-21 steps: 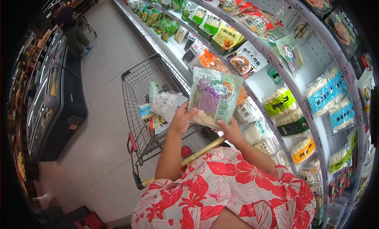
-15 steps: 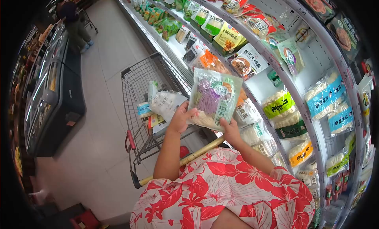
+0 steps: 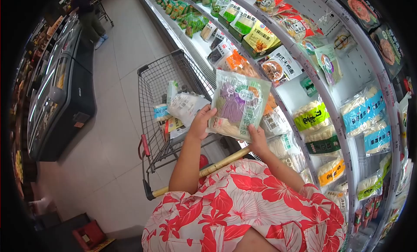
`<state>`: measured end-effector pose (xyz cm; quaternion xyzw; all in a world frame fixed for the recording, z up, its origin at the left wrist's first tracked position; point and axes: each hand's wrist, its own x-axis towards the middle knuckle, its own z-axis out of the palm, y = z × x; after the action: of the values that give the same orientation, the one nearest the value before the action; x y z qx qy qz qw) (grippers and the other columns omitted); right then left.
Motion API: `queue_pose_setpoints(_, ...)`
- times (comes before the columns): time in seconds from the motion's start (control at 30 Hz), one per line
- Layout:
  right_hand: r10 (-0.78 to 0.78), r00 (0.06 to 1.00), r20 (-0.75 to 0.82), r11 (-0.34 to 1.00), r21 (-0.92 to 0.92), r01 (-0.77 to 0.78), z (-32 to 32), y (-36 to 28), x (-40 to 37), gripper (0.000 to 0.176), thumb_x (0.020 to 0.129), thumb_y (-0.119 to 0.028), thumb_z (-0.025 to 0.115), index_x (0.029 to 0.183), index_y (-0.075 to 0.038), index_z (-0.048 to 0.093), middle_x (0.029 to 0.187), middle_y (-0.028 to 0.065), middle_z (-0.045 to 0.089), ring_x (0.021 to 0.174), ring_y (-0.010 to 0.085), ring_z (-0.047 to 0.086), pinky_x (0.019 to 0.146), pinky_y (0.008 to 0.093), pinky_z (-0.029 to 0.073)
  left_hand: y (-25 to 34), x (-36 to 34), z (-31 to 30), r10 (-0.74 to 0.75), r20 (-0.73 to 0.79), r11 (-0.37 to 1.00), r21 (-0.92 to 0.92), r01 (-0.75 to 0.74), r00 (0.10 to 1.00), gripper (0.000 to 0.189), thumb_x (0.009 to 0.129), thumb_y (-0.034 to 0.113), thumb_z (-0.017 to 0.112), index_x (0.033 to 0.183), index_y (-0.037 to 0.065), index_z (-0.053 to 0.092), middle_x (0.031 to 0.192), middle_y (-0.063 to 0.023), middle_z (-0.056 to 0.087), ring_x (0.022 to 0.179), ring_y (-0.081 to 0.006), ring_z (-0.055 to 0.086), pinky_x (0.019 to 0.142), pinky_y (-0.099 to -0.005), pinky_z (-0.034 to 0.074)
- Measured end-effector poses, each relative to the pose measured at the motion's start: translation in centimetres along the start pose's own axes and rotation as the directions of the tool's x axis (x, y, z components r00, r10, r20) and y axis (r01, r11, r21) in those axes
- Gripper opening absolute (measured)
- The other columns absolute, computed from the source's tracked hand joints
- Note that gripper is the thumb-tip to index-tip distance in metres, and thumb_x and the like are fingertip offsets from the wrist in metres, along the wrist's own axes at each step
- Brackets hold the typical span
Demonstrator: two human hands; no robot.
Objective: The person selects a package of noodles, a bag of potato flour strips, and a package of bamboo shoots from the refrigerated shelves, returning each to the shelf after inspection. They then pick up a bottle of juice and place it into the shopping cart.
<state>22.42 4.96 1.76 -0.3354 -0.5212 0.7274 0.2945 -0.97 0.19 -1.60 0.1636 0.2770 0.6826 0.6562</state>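
Currently we hold a noodle packet point(image 3: 238, 105) at frame centre, left hand point(image 3: 200, 123) and right hand point(image 3: 258, 140) gripping its lower corners, above the shopping cart point(image 3: 153, 85).

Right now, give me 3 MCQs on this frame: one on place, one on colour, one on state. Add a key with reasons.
1. Where is the noodle packet?
A. hanging on a peg
B. held up in the person's hands
C. on a checkout belt

2. What colour is the large noodle bundle in its middle?
A. purple
B. blue
C. black

3. What state is the shopping cart in?
A. empty
B. holding bagged goods
C. tipped on its side

Key:
1 B: the left hand grips its left edge and the right hand its lower right corner.
2 A: purple strands show through the clear wrap.
3 B: it stands upright with white bags in the basket.
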Motion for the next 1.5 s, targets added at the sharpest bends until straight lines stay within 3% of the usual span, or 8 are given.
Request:
queue_pose_setpoints(0.2, -0.014, 1.0, 0.009, 0.997, 0.073, 0.013, -0.4, 0.8, 0.2, 0.045, 0.1, -0.039, 0.044, 0.109, 0.003, 0.054, 0.091, 0.0147, 0.066, 0.074, 0.0194, 0.066, 0.063, 0.0289, 0.053, 0.5, -0.2, 0.7, -0.02, 0.032, 0.999, -0.024, 0.021, 0.999, 0.028, 0.094, 0.013, 0.055, 0.119, 0.002, 0.054, 0.111, -0.0083, 0.064, 0.098, -0.0177, 0.064, 0.086, -0.0334, 0.054)
queue_pose_setpoints(0.3, 0.015, 1.0, 0.009, 0.999, 0.046, -0.015, -0.5, 0.6, 0.3, 0.04, 0.1, -0.036, 0.046, 0.11, 0.002, 0.054, 0.093, 0.0132, 0.066, 0.074, 0.0197, 0.066, 0.062, 0.0301, 0.054, 0.8, -0.5, 1.4, -0.002, -0.033, 1.0, 0.006, 0.002, 0.999, 0.017, 0.095, 0.014, 0.054, 0.106, 0.003, 0.057, 0.103, -0.0064, 0.065, 0.09, -0.0146, 0.065, 0.08, -0.0299, 0.054)
queue_pose_setpoints(0.43, 0.061, 0.996, -0.06, 0.993, 0.107, -0.055, -0.4, 0.6, 0.0, 0.038, 0.1, -0.033, 0.048, 0.113, 0.002, 0.053, 0.094, 0.0121, 0.065, 0.074, 0.0191, 0.065, 0.063, 0.0307, 0.055, 1.1, -0.6, 2.5, 0.012, -0.059, 1.0, 0.014, -0.012, 0.998, 0.018, 0.095, 0.014, 0.053, 0.108, 0.003, 0.056, 0.105, -0.0072, 0.064, 0.094, -0.015, 0.064, 0.083, -0.0308, 0.053)
queue_pose_setpoints(0.63, 0.033, 0.999, 0.005, 0.993, 0.116, -0.034, -0.6, 1.0, 0.1, 0.04, 0.1, -0.035, 0.047, 0.112, 0.002, 0.054, 0.095, 0.0115, 0.064, 0.075, 0.0183, 0.064, 0.064, 0.0305, 0.055, 1.2, -0.8, 2.9, 0.02, -0.039, 1.0, -0.002, -0.02, 0.999, 0.021, 0.095, 0.013, 0.052, 0.113, 0.002, 0.055, 0.109, -0.0086, 0.064, 0.096, -0.0165, 0.064, 0.084, -0.0318, 0.054)
queue_pose_setpoints(1.1, 0.013, 0.999, -0.035, 0.998, 0.063, -0.011, -0.5, 0.8, 0.0, 0.042, 0.1, -0.036, 0.045, 0.11, 0.004, 0.056, 0.094, 0.0105, 0.065, 0.073, 0.0163, 0.063, 0.064, 0.0293, 0.054, 0.7, -0.5, 1.9, 0.008, -0.005, 1.0, -0.016, -0.008, 1.0, 0.022, 0.095, 0.015, 0.054, 0.113, 0.003, 0.053, 0.109, -0.0079, 0.063, 0.097, -0.0166, 0.064, 0.085, -0.0321, 0.053)
queue_pose_setpoints(1.17, 0.019, 0.999, -0.029, 0.998, 0.061, -0.018, -0.5, 0.8, 0.0, 0.042, 0.101, -0.035, 0.045, 0.109, 0.004, 0.056, 0.094, 0.0106, 0.065, 0.073, 0.0163, 0.063, 0.064, 0.0293, 0.054, 0.4, -0.2, 1.0, 0.0, 0.029, 1.0, -0.021, 0.001, 1.0, 0.035, 0.095, 0.014, 0.052, 0.128, 0.0, 0.047, 0.12, -0.0111, 0.06, 0.106, -0.0206, 0.062, 0.091, -0.0349, 0.052)
queue_pose_setpoints(1.4, 0.018, 0.999, -0.044, 0.998, 0.065, -0.015, -0.6, 1.1, 0.1, 0.04, 0.101, -0.035, 0.045, 0.11, 0.003, 0.055, 0.093, 0.0104, 0.064, 0.075, 0.0173, 0.064, 0.064, 0.0305, 0.055, 0.7, -0.3, 1.7, -0.004, 0.014, 1.0, 0.01, 0.004, 1.0, 0.038, 0.094, 0.016, 0.054, 0.129, 0.0, 0.047, 0.121, -0.0106, 0.059, 0.108, -0.0208, 0.061, 0.092, -0.0357, 0.051)
queue_pose_setpoints(1.5, 0.04, 0.998, -0.038, 0.997, 0.071, -0.037, -0.6, 0.9, 0.0, 0.041, 0.1, -0.037, 0.046, 0.112, 0.002, 0.053, 0.095, 0.0099, 0.064, 0.077, 0.0171, 0.064, 0.065, 0.0311, 0.054, 0.8, -0.7, 2.7, 0.004, -0.037, 1.0, 0.006, -0.004, 0.999, 0.025, 0.095, 0.015, 0.054, 0.116, 0.002, 0.052, 0.11, -0.0087, 0.062, 0.099, -0.0171, 0.063, 0.085, -0.0317, 0.052)
